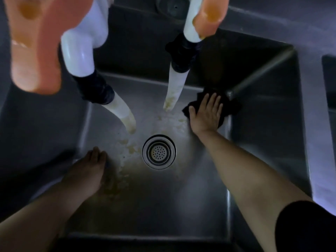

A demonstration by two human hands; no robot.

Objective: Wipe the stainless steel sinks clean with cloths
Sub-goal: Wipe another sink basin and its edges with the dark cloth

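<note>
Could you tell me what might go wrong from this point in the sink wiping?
The right hand presses the dark cloth flat in the far right corner, away from the yellowish residue near the drain, so that patch may get missed. The left hand rests bare beside that residue and could smear it. The two hoses hang stained over the basin and may drip onto wiped steel.

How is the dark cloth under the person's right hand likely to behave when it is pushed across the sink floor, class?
The dark cloth probably slides and bunches rather than holding shape: it lies crumpled under the flat right hand. It looks limp, so likely light and floppy if lifted. On the sink floor's brownish residue, it may drag and smear.
</note>
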